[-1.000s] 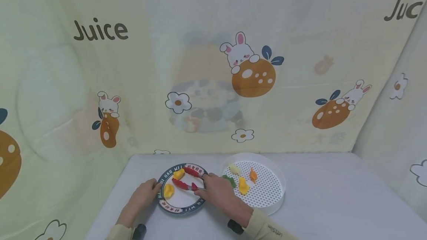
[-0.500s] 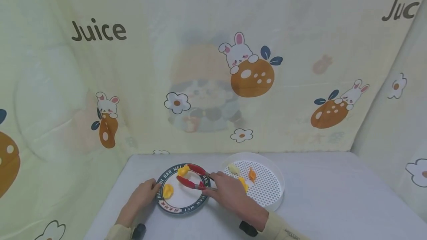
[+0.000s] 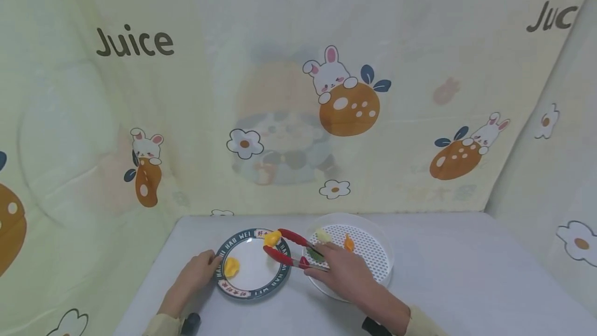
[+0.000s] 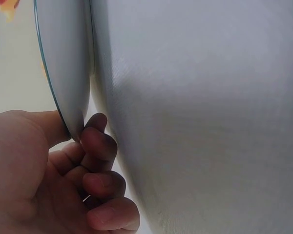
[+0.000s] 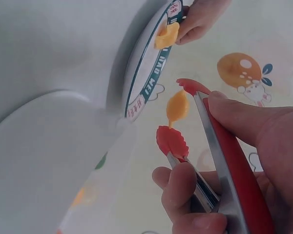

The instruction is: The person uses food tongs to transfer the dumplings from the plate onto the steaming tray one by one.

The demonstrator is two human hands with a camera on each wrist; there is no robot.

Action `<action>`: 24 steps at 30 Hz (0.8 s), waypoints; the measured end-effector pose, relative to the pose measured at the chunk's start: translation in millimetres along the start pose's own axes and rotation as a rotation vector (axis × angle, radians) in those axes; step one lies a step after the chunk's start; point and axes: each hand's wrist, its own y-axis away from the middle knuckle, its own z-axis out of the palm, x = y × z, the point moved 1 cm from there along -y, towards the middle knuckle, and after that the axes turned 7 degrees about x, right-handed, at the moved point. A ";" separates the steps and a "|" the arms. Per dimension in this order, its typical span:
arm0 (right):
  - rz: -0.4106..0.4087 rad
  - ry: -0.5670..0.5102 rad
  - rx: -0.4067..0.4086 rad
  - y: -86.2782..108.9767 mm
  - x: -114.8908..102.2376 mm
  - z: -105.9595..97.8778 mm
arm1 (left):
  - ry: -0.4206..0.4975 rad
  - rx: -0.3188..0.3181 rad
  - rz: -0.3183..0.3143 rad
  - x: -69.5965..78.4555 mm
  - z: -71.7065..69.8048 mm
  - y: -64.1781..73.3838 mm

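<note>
My left hand (image 3: 198, 271) pinches the left rim of a white plate (image 3: 254, 293) with a dark lettered border. In the left wrist view its thumb lies over the plate's edge (image 4: 53, 87), with curled fingers beneath. My right hand (image 3: 347, 276) grips red-tipped metal tongs (image 5: 234, 170). Their tips hold a yellow dumpling-shaped piece (image 5: 177, 106), seen in the head view above the plate's right rim. A second yellow piece (image 3: 231, 267) lies on the plate's left side.
Right of the plate stands a round white strainer tray (image 3: 391, 268), partly behind my right hand. In it lie a pale piece (image 3: 323, 235), an orange piece (image 3: 349, 243) and a green piece (image 3: 314, 255). A printed curtain (image 3: 401, 180) hangs behind the white table (image 3: 448, 274).
The tongs have closed on the upper yellow piece and lifted it off the plate, moving right toward the strainer tray. My left hand keeps its hold on the plate.
</note>
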 end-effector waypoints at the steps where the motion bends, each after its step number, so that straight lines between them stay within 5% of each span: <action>1: 0.007 0.005 0.003 2.4 2.8 -2.1 | 0.000 0.002 0.005 -0.2 0.0 0.1; 11: 0.063 0.028 0.045 20.9 42.4 -21.3 | -0.002 0.013 0.019 -0.5 0.0 0.3; 24: 0.089 0.058 -0.004 23.5 80.7 -29.4 | -0.003 0.003 -0.001 -2.3 2.9 -2.1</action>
